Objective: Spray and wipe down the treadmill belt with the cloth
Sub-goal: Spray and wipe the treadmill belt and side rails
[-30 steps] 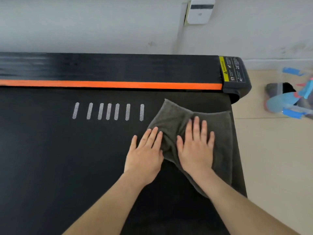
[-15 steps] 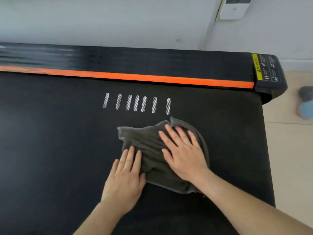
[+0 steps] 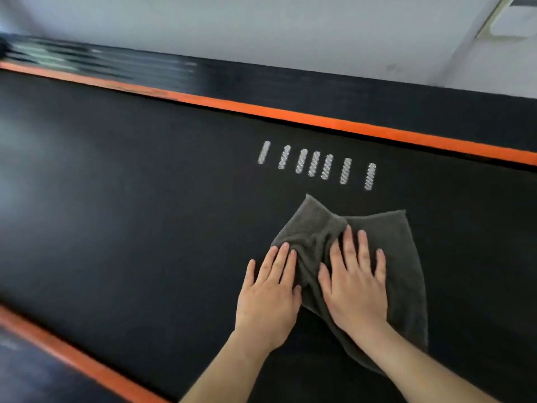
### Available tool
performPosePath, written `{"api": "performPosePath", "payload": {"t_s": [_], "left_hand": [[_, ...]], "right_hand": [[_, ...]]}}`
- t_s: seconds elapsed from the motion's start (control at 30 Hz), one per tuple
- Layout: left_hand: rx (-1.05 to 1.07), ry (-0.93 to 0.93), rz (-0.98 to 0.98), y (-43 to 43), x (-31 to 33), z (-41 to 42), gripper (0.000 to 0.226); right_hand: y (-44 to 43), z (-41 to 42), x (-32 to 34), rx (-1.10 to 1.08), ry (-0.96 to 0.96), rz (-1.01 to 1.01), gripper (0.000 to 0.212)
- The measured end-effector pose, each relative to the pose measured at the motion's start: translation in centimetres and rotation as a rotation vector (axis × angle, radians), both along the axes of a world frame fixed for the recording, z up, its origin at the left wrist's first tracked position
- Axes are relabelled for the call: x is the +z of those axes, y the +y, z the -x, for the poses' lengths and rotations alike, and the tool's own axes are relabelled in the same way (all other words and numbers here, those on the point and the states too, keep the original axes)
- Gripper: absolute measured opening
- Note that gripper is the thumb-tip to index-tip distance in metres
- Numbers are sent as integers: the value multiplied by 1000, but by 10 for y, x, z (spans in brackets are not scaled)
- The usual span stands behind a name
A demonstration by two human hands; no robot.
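Grey terry cloth, crumpled and bunched along its middle, lies on the flat black treadmill belt in the head camera's view. It sits just nearer the camera than the row of seven short white dashes printed on the belt, and a little to their right.

The right hand lies flat on the cloth below the dashes, fingers straight and spread, pressing the fabric down. The left hand is beside it, also flat with fingers straight and close together. Its fingertips rest on the cloth's left edge and its palm is on bare belt. Neither hand grips anything.

Beyond the dashes a narrow orange stripe runs along the belt's far edge, with the ribbed black side rail behind it and a pale wall above. A white wall-mounted box sits far up and right of the dashes. A second orange stripe lies well down and left of them, blurred.
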State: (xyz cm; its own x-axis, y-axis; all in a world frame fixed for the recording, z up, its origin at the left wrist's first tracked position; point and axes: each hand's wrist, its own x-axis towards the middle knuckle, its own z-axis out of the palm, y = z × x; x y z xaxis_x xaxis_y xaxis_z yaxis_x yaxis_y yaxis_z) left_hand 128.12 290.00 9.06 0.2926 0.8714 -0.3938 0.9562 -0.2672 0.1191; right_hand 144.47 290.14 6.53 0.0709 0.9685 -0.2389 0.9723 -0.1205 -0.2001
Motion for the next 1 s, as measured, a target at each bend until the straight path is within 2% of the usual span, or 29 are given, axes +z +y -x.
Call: {"api": "performPosePath", "payload": {"t_s": [0.33, 0.43, 0.53, 0.7, 0.9, 1.0], "left_hand": [[415, 242, 69, -54, 15, 203, 70], [545, 292, 98, -70, 19, 242, 78], [653, 275, 133, -95, 23, 261, 73], [596, 221, 72, -121, 28, 236, 84], [529, 155, -9, -133, 39, 249, 44], [527, 123, -82, -128, 45, 284, 46]], "right_hand": [[41, 213, -8, 714, 76, -54, 63], [42, 270, -5, 848, 95, -46, 74], [24, 306, -4, 896, 74, -24, 76], [-5, 274, -10, 981, 103, -78, 63], [-19, 235, -3, 983, 194, -75, 60], [-17, 234, 3, 1095, 238, -118, 55]]}}
